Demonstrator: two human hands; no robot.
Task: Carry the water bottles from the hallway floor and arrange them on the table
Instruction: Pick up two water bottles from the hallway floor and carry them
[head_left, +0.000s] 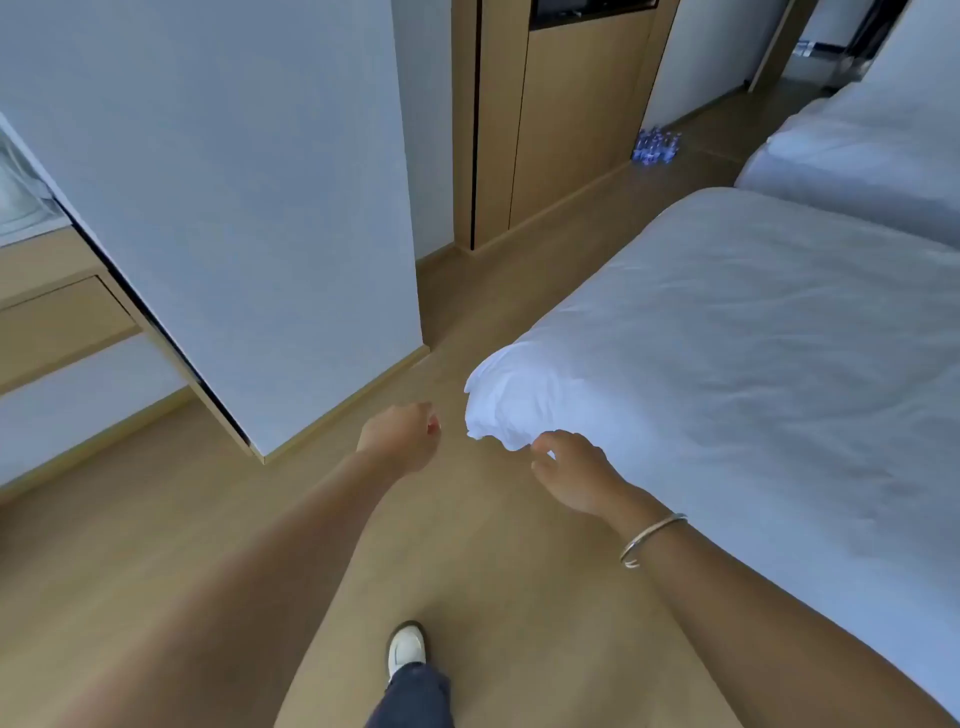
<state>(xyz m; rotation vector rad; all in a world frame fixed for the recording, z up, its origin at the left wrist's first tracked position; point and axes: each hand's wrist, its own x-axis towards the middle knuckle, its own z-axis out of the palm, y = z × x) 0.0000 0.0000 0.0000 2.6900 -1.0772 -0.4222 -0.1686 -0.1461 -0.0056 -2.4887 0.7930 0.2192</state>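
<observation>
Several water bottles (655, 145) with blue labels stand in a cluster on the wooden floor far ahead, beside the wooden cabinet. Both arms stretch out over the floor, far from the bottles. My left hand (402, 439) hangs with fingers loosely curled and holds nothing. My right hand (574, 475) is also loosely curled and holds nothing, just in front of the near corner of the bed. No table top is clearly in view.
A white bed (753, 338) fills the right side, with a second bed (872, 156) behind it. A white wall block (249, 208) juts out on the left, a wooden cabinet (566, 114) stands ahead. A wooden-floor aisle (467, 322) runs between them. My shoe (407, 649) is below.
</observation>
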